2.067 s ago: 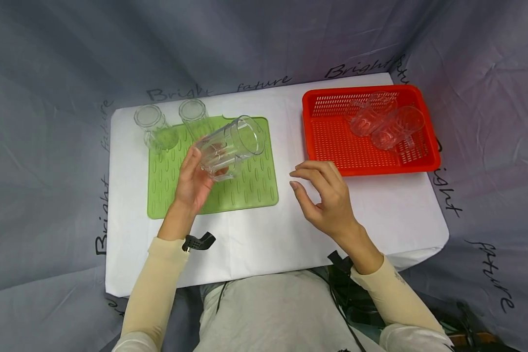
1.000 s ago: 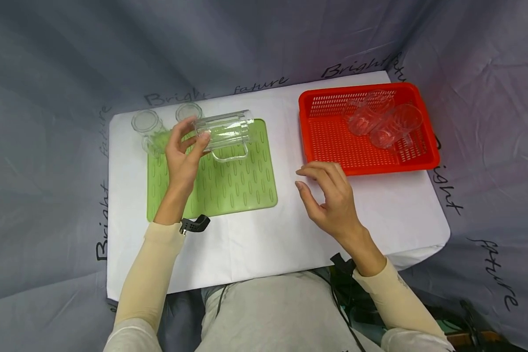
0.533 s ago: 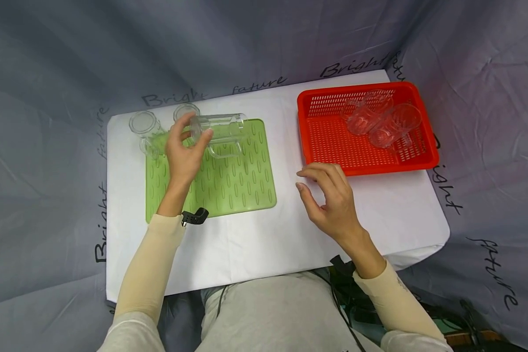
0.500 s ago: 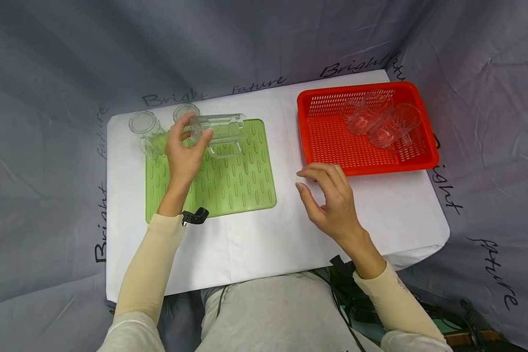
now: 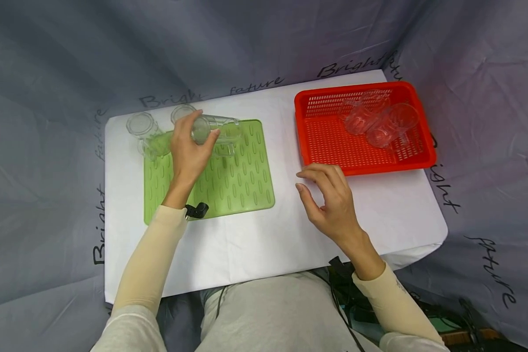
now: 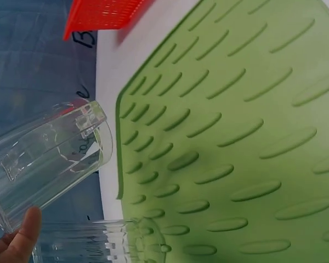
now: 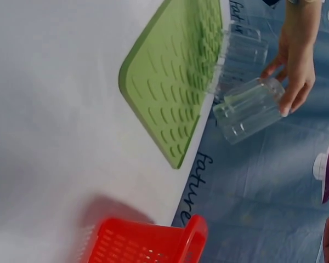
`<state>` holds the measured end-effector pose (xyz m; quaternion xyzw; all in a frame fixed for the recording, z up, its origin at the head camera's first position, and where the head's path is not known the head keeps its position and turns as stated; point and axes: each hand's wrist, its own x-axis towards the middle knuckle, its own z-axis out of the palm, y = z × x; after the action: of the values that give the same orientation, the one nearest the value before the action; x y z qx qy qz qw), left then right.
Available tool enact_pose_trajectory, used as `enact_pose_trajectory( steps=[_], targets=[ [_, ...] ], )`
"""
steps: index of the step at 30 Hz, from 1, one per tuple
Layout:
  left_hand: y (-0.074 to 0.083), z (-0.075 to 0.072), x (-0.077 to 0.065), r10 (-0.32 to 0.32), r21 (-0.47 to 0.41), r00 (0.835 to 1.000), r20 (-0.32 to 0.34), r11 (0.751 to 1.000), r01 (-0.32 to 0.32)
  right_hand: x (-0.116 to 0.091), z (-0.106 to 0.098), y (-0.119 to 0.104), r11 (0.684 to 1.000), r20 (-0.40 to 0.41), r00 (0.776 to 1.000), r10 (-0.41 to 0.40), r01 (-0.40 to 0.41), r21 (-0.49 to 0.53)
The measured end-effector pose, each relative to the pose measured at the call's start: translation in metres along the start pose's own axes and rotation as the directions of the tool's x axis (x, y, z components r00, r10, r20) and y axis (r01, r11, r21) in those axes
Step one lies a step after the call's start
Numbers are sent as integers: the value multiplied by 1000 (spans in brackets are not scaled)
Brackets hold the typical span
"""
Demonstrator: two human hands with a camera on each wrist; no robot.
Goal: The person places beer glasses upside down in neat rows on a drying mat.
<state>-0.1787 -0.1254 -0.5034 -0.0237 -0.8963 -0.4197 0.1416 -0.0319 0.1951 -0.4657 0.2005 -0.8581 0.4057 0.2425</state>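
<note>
My left hand (image 5: 191, 151) grips a clear glass mug (image 5: 222, 128) near its base, thumb on one side and fingers on the other. The mug is tilted, its mouth angled down and to the right above the green ridged mat (image 5: 246, 188); its handle faces my body. Close by, two similar mugs stand upside down at the mat's far left, the left one (image 5: 142, 126) and another (image 5: 180, 112) partly behind my hand. In the right wrist view, the held mug (image 7: 249, 109) overlaps one of them. My right hand (image 5: 330, 205) hovers with loosely bent fingers, holding nothing.
A red perforated basket (image 5: 325, 168) sits at the back right, just beyond my right hand. Inside it lie two clear mugs, one (image 5: 361, 120) leaning close to the other (image 5: 389, 127). A white cloth (image 5: 246, 249) covers the table, and grey curtains hang behind it.
My left hand has moved up and turned over, swinging the mug from mouth raised to mouth angled down near the standing mugs. My right hand has hardly moved.
</note>
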Motion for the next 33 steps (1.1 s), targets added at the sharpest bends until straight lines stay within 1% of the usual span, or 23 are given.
enact_pose_trajectory(
  steps=[6, 11, 14, 21, 25, 30, 33],
  targets=[
    [-1, 4, 7, -5, 84, 999, 39, 996, 1, 0, -2, 0, 1000, 4, 1000, 12, -12, -7],
    [-2, 9, 12, -11, 157, 996, 93, 988, -4, -2, -1, 0, 1000, 3, 1000, 13, -13, 1],
    [-2, 13, 14, -18, 183, 992, 125, 983, -5, -2, -1, 0, 1000, 5, 1000, 14, -14, 0],
    [-2, 21, 20, -11, 255, 980, 199, 966, -40, -3, -3, 0, 1000, 0, 1000, 17, -17, -1],
    [-1, 25, 25, -8, 275, 972, 236, 960, -59, -3, -4, 0, 1000, -4, 1000, 17, -17, -4],
    [1, 32, 32, 15, 318, 965, 261, 943, -101, -5, -4, 1, 1000, -14, 1000, 22, -21, 1],
    [2, 35, 34, 14, 342, 963, 269, 933, -109, -5, -3, 1, 1000, -14, 1000, 25, -25, 9]
  ],
)
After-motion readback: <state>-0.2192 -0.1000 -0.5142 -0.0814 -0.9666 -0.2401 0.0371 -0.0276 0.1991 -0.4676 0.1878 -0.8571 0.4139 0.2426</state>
